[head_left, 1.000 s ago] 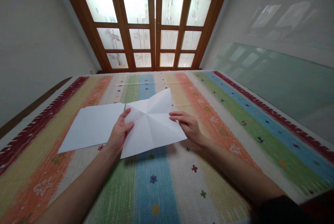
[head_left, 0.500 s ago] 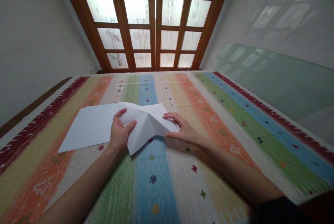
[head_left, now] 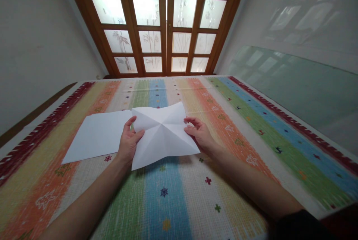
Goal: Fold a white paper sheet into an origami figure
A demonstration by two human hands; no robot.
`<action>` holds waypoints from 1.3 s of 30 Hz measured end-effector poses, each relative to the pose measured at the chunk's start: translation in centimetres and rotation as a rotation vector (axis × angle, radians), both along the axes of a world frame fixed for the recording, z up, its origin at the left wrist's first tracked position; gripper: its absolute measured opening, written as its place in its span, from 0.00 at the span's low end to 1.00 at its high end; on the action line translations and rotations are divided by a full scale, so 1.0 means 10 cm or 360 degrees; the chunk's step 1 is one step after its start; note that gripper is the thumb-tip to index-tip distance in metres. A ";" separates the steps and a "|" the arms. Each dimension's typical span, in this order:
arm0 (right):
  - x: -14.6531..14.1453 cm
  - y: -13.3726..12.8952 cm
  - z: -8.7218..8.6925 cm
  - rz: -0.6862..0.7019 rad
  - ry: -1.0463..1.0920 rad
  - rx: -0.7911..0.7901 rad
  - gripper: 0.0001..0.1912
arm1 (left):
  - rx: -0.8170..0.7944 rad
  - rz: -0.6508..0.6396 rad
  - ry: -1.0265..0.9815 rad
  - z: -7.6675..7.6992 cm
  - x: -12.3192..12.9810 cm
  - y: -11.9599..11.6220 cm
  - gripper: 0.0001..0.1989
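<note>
A dark sleeve (head_left: 300,225) edges the near right corner as bare forearms (head_left: 91,195) reach over a cloth-covered table (head_left: 165,210) striped in blue, green, orange and cream. The left hand (head_left: 130,139) grasps a creased white sheet (head_left: 160,137) by its left edge, thumb laid across the upper face, some fingers hidden. The right hand (head_left: 200,132) pinches the opposite edge between thumb and fingers. The sheet spreads open between the two hands, apparently raised off the cloth, its folds meeting near the middle. Paper by its look, it should weigh next to nothing and bend most readily along those creases, the facets between them likely a touch stiffer. A light pinch should hold it; a hard squeeze could leave stray wrinkles, and a sharp tug could tear it, above all where the folds cross. The side edges, about midway along, look like the best holds, leaving the centre free to flex. Left of the left hand, flat white paper (head_left: 95,135) lies on the table. Past the table's far edge, wood-framed doors (head_left: 183,28) with patterned panes let in daylight.
</note>
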State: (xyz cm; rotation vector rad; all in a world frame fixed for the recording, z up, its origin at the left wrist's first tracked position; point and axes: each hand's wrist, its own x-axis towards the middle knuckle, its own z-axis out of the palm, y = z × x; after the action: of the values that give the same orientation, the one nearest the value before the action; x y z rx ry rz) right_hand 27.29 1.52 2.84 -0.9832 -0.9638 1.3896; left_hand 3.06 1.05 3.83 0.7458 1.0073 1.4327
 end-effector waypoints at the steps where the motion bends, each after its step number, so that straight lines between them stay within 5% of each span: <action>1: -0.01 -0.01 0.00 0.0011 0.0040 -0.0066 0.22 | 0.0001 0.0003 0.0011 -0.01 0.00 0.00 0.41; 18: -0.08 -0.03 -0.08 0.0035 -0.0067 -0.0053 0.19 | -0.0082 0.0077 0.0427 -0.05 0.10 -0.01 0.27; 26: -0.07 0.00 -0.11 -0.0144 -0.0296 0.0000 0.18 | -0.0303 -0.0421 0.0591 -0.04 0.08 -0.07 0.26; 31: -0.09 -0.05 -0.13 0.0070 -0.0346 -0.0071 0.22 | -0.0170 -0.0547 0.0711 -0.01 0.04 -0.10 0.30; 39: -0.06 -0.09 -0.06 0.0373 -0.0535 0.0010 0.32 | -0.0075 -0.0417 0.0822 -0.06 0.05 -0.09 0.27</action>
State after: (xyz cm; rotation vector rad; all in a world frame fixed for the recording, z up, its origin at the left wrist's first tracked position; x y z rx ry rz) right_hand 26.67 0.64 2.24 -1.1500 -1.3683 1.4371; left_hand 3.53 0.19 3.22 1.2013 1.2727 1.0043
